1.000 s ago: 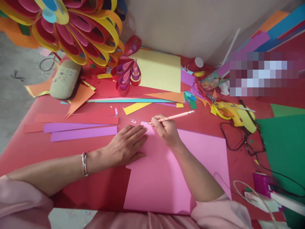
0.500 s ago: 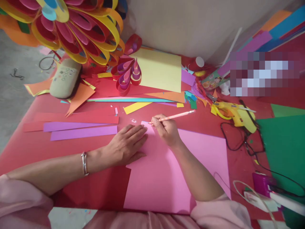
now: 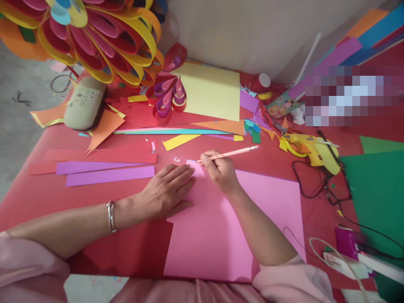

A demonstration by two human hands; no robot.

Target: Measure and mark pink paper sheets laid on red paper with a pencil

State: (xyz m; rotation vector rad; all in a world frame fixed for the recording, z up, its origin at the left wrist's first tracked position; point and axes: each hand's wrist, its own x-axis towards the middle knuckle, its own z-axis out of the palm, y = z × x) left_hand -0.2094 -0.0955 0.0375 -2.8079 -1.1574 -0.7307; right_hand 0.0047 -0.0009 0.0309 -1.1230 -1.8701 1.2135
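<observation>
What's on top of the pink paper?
On the pink paper: the left hand, and the right hand holding a pencil. Whatever lies directly beneath the hands is hidden.

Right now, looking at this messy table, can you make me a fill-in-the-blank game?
The right hand holds a ____.
The large sheet beneath that hand is coloured ____.
The silver bracelet circles the person's ____ wrist.
The glue gun is mostly ____.

Missing words: pencil; pink; left; yellow.

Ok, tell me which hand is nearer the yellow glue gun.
Right. The right hand is left of the yellow glue gun; the left hand lies farther left.
</observation>
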